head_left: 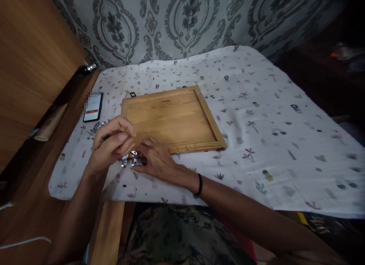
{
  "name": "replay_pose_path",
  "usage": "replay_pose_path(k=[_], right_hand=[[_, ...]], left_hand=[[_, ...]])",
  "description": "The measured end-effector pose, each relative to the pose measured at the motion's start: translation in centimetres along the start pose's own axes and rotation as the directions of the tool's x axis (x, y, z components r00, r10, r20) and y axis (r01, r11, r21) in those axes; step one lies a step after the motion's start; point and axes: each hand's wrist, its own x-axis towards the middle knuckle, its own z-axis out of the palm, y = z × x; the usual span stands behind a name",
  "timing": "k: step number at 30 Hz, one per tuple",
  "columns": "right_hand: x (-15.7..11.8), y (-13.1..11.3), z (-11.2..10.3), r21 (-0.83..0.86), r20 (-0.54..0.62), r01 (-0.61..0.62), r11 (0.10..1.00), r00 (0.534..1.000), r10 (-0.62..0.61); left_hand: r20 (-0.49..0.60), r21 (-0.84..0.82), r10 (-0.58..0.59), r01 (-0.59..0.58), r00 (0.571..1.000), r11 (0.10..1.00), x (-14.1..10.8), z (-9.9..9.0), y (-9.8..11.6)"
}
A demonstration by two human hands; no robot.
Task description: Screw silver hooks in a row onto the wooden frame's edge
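Observation:
A framed wooden panel lies flat on the patterned white cloth. Over its near left corner, my left hand is raised with its fingers curled and pressed together; what they hold, if anything, is too small to tell. Just to the right, my right hand rests at the panel's near edge, fingers and thumb around a shiny metal clip-like piece. Another metal piece sits at the same edge to its left. More metal pieces lie behind my left hand, partly hidden by it.
A phone with a lit screen lies at the cloth's left side. Beyond it are a rolled tan object and a tall wooden board. A patterned grey curtain hangs behind the cloth. A wooden plank shows below.

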Motion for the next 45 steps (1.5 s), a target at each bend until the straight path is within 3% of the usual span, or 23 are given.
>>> replay_pose_path(k=[3,5,7,9,11,13,14,18,20,23,29,32,34,40,43,45], right_hand=[[0.0,0.0,0.1,-0.013,-0.012,0.001,1.000,1.000,-0.001],[0.0,0.0,0.1,-0.024,-0.026,-0.001,1.000,1.000,0.000],[-0.1,0.0,0.1,-0.029,-0.032,-0.002,1.000,0.999,0.002],[-0.1,-0.1,0.0,-0.028,-0.028,0.001,1.000,1.000,-0.002],[0.0,-0.1,-0.1,-0.026,-0.023,0.003,1.000,1.000,-0.004],[0.0,-0.1,-0.1,-0.029,-0.019,-0.002,1.000,1.000,0.002],[0.0,-0.1,0.0,-0.031,-0.020,-0.006,0.999,1.000,0.005],[0.0,0.0,0.1,-0.017,-0.041,0.009,1.000,0.999,-0.009],[0.0,0.1,0.2,-0.004,-0.052,0.015,1.000,0.999,-0.015],[0.0,0.1,0.2,0.007,-0.054,0.019,1.000,0.998,-0.019],[-0.1,-0.1,0.1,-0.006,-0.041,-0.010,1.000,0.999,0.009],[-0.1,-0.1,0.0,-0.006,-0.029,-0.007,1.000,1.000,0.007],[-0.1,-0.1,0.0,-0.003,-0.026,-0.004,1.000,1.000,0.004],[-0.1,0.0,0.1,-0.008,-0.039,0.009,1.000,0.999,-0.009],[-0.1,0.0,0.0,-0.006,-0.045,0.013,1.000,0.999,-0.013],[0.0,0.0,0.0,-0.006,-0.041,0.008,1.000,0.999,-0.009]], left_hand=[[-0.235,0.209,0.043,0.007,0.971,0.978,-0.5,0.7,0.0],[-0.414,0.294,0.112,0.016,0.903,0.956,-0.9,1.7,0.0],[-0.561,0.254,0.179,-0.037,0.808,0.966,-1.0,2.9,-0.2],[-0.649,0.218,0.220,-0.099,0.729,0.971,-0.9,4.0,-0.4],[-0.678,0.215,0.249,-0.137,0.691,0.967,-0.6,4.5,-0.7],[-0.665,0.208,0.249,-0.145,0.704,0.967,-0.1,4.2,-0.9],[-0.643,0.189,0.229,-0.138,0.731,0.972,0.2,3.7,-0.9],[-0.440,0.021,0.027,-0.020,0.897,1.000,1.1,1.2,-0.8],[-0.319,-0.038,-0.057,0.048,0.946,0.998,1.2,0.4,-0.6],[-0.333,0.000,-0.039,0.042,0.942,0.999,0.9,0.5,-0.2],[-0.632,0.130,0.145,-0.081,0.762,0.988,-0.1,3.2,0.1],[-0.669,0.123,0.160,-0.104,0.725,0.987,-0.1,3.7,-0.1],[-0.633,0.122,0.161,-0.107,0.758,0.987,0.1,3.5,-0.2],[-0.304,-0.002,0.027,-0.029,0.952,1.000,0.8,1.2,-0.1],[-0.170,-0.016,0.001,-0.003,0.985,1.000,0.6,0.9,0.2],[-0.199,0.007,0.055,-0.055,0.979,0.998,0.2,1.3,0.5]])
